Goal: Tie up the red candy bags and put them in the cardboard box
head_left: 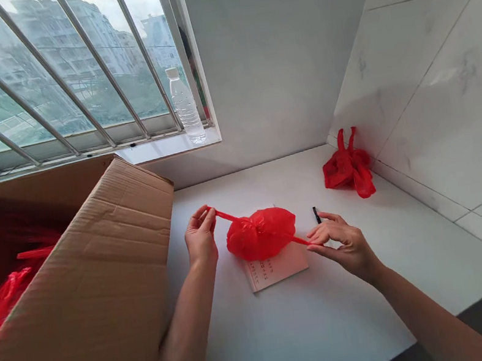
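A red plastic bag [261, 234], bunched and gathered at its middle, is stretched between my hands above the white tabletop. My left hand [201, 234] pinches one twisted end of it, on the left. On the right, my right hand [342, 245] pinches the other end between thumb and fingers. Beneath the bag lies a pale notebook [279, 267] with printed or written marks, partly covered by it. A black pen [317, 215] shows just behind my right fingers, its lower part hidden.
An open cardboard box [100, 280] with red plastic inside stands at the left. Another knotted red bag [347, 166] sits in the back right corner against the tiled wall [456, 105]. A clear bottle [186, 109] stands on the sill by the barred window.
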Demonstrator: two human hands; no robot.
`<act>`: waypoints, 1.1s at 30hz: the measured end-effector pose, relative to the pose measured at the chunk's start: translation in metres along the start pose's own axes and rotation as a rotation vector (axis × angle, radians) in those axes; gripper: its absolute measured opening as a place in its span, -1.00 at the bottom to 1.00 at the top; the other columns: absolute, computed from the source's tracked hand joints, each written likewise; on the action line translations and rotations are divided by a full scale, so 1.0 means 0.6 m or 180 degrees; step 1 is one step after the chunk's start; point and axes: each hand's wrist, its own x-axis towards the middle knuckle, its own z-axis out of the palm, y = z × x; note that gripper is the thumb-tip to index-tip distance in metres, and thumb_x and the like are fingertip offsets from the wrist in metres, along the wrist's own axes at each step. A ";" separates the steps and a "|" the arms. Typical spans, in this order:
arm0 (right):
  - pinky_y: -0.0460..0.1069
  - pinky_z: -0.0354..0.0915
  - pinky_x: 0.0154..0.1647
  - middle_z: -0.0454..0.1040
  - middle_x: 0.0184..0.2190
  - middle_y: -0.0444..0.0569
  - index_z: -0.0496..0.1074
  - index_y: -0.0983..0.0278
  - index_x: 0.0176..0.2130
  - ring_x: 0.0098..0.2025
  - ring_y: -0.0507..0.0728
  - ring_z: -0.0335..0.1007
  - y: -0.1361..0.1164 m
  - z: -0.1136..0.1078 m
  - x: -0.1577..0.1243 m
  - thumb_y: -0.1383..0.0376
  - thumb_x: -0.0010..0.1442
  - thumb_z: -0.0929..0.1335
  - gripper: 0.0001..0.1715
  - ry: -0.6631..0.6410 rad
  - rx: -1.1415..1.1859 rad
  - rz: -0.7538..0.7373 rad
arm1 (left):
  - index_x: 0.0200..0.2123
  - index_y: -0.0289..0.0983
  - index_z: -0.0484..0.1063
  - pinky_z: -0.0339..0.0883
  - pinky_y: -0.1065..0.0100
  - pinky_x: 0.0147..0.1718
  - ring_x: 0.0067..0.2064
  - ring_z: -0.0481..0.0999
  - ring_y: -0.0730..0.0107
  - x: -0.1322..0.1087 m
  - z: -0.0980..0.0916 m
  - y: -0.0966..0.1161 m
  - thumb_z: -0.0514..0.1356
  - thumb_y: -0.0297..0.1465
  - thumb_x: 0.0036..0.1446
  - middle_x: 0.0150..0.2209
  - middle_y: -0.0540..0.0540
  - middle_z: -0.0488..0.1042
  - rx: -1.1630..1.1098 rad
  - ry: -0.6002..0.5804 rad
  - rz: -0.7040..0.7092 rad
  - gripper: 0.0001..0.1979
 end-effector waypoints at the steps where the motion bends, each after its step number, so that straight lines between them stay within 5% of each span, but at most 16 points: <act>1: 0.29 0.12 0.31 0.58 -0.44 -0.20 0.46 0.17 -0.39 -0.22 0.15 0.59 0.005 -0.008 -0.013 0.23 0.26 0.45 -0.82 -0.0165 0.0145 0.0300 | -0.14 -0.25 0.48 0.36 0.41 -0.09 -0.22 0.55 0.50 0.001 -0.011 -0.006 0.48 -0.35 -0.20 -0.29 -0.01 0.53 0.0127 -0.0055 0.0046 -0.51; 6: 0.22 0.39 0.12 0.53 0.05 0.01 0.45 0.13 0.06 0.09 0.25 0.47 0.028 -0.042 -0.037 0.07 0.38 0.28 -0.65 -0.0550 0.0053 0.1408 | 0.26 -0.16 0.19 0.35 0.18 0.07 0.10 0.49 0.24 -0.031 -0.070 -0.031 0.24 -0.07 0.17 0.05 -0.21 0.48 0.1569 -0.0625 0.0276 -0.35; 9: 0.31 0.21 0.29 0.23 0.33 0.08 0.17 0.11 0.34 0.34 0.31 0.16 0.033 -0.026 -0.014 0.02 0.32 0.33 -0.31 -0.0618 -0.0826 0.0959 | 0.20 -0.20 0.32 0.22 0.03 0.21 0.28 0.30 0.07 -0.056 -0.080 -0.038 0.08 0.00 0.27 0.21 -0.28 0.34 0.2702 -0.1080 0.0669 -0.43; 13: 0.32 -0.08 0.42 -0.06 0.45 0.13 -0.21 0.19 0.46 0.46 0.32 -0.15 0.036 0.046 0.053 -0.04 0.30 0.33 0.00 -0.1106 -0.1088 0.0070 | 0.12 -0.21 0.41 0.06 -0.11 0.28 0.32 0.21 -0.03 -0.076 -0.036 -0.044 0.07 -0.05 0.30 0.28 -0.28 0.25 0.3714 -0.1862 0.1667 -0.52; 17: 0.28 -0.13 0.44 0.00 0.43 0.15 -0.24 0.26 0.46 0.47 0.25 -0.16 0.061 0.121 0.105 -0.07 0.36 0.23 -0.05 -0.1200 -0.0835 0.0037 | 0.08 -0.19 0.39 0.04 -0.01 0.31 0.30 0.27 0.15 -0.065 0.003 -0.060 0.00 -0.24 0.38 0.24 -0.19 0.35 0.3686 -0.2140 0.2418 -0.68; 20: 0.26 -0.06 0.43 0.08 0.40 0.20 -0.14 0.30 0.45 0.44 0.25 -0.06 0.092 0.151 0.109 -0.11 0.36 0.20 -0.07 -0.1213 -0.0770 0.0399 | 0.04 -0.22 0.39 0.10 0.07 0.29 0.29 0.29 0.22 -0.045 -0.005 -0.083 -0.07 -0.33 0.40 0.17 -0.17 0.44 0.3602 -0.2108 0.2478 -0.69; 26: 0.28 -0.16 0.45 -0.04 0.44 0.03 -0.08 0.20 0.45 0.48 0.24 -0.21 0.120 0.169 0.089 -0.13 0.40 0.11 -0.18 -0.1476 -0.1226 0.0670 | 0.32 -0.23 0.17 -0.11 0.00 0.37 0.40 0.13 0.20 -0.034 -0.036 -0.123 -0.13 -0.32 0.42 0.33 -0.19 0.26 0.4291 -0.2030 0.2262 -0.54; 33: 0.28 -0.12 0.45 0.01 0.43 0.03 -0.02 0.20 0.43 0.46 0.23 -0.14 0.133 0.190 0.082 -0.11 0.41 0.10 -0.21 -0.1517 -0.1579 0.0613 | 0.34 -0.22 0.19 -0.15 -0.01 0.39 0.41 0.10 0.17 -0.028 -0.034 -0.134 -0.15 -0.31 0.43 0.36 -0.14 0.21 0.4576 -0.2125 0.2254 -0.51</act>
